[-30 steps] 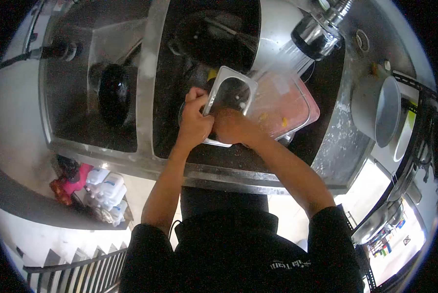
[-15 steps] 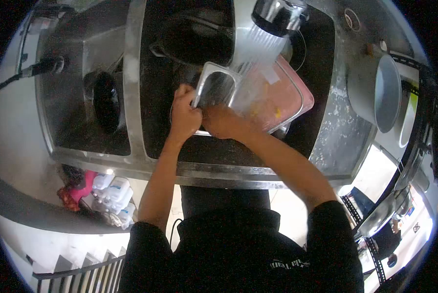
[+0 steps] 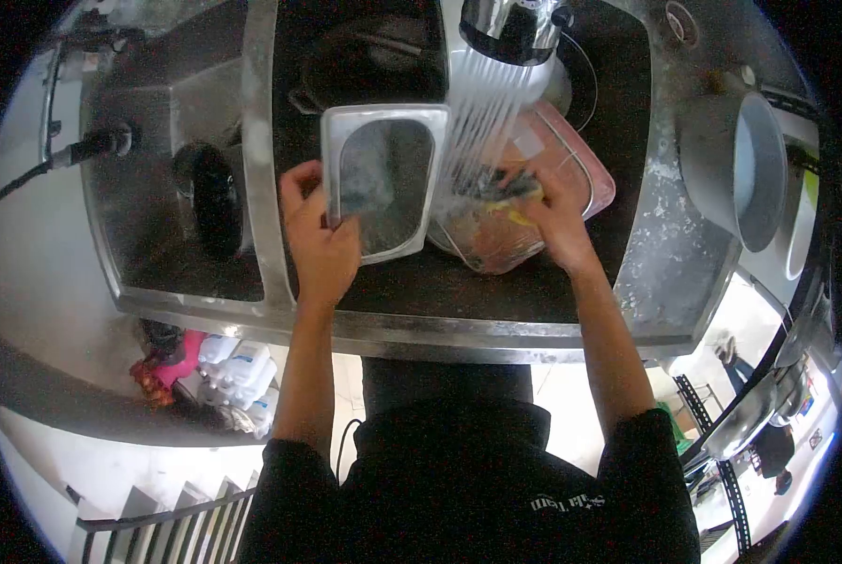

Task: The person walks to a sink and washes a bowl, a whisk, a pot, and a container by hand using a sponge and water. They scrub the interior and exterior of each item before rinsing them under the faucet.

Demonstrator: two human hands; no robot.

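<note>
My left hand [image 3: 322,235] grips the left edge of a rectangular steel food pan [image 3: 385,179], tilted so that its inside faces me. In my right hand [image 3: 562,221] is a yellow and dark scrubbing sponge [image 3: 515,193], partly hidden by the fingers and blurred by spray. That hand is over a pink rectangular container [image 3: 585,169] lying in the sink, right of the pan. Water pours from a chrome spray head [image 3: 510,36] between the pan and the container.
A dark pan [image 3: 355,70] lies in the back of this sink basin. Left of the divider [image 3: 259,150], another basin holds a dark round vessel [image 3: 210,197]. On the right ledge stands a large grey pot [image 3: 717,169]. White jugs [image 3: 242,376] are on the floor below left.
My right hand has moved away from the steel pan to the right, with the sponge now showing in it. My left hand has shifted left, and the pan's inside faces me more fully.
</note>
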